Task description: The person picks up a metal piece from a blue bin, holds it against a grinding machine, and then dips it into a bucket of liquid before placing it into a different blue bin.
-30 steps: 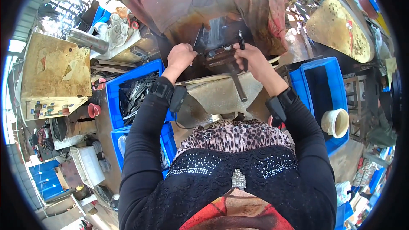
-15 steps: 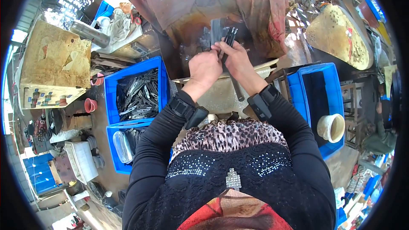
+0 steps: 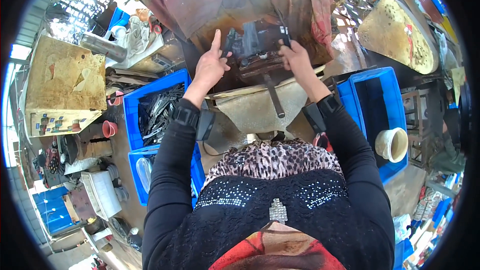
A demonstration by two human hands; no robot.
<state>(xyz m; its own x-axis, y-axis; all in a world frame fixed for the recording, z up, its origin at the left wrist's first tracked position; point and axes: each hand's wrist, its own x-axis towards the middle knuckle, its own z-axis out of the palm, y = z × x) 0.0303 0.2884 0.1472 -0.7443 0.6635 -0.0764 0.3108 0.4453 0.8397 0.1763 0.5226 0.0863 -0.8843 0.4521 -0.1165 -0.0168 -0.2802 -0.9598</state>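
Observation:
My left hand (image 3: 209,70) is raised left of the machine, one finger stretched upward and the others curled round what looks like a short dark strip (image 3: 224,54), mostly hidden. To the right, my right hand (image 3: 297,62) grips dark metal strips (image 3: 284,34) standing up from its fingers; I cannot tell how many. Between my hands stands a grey upright block (image 3: 250,39), wet-looking, in the brown-stained hollow of the machine. Below the block is a dark metal rest (image 3: 260,68), with a bar (image 3: 274,97) reaching toward me.
A stained red cloth (image 3: 200,2) drapes over the machine. At left, a blue crate (image 3: 131,120) holds many dark metal strips; another blue crate (image 3: 135,180) adjoins it. At right, a cream pot (image 3: 384,145) sits at a blue bin (image 3: 397,105). A spotted cabinet (image 3: 65,70) stands far left.
My hands were together in front of the block, holding dark strips. They have now moved apart, the left one leftward and the right one rightward with its strips.

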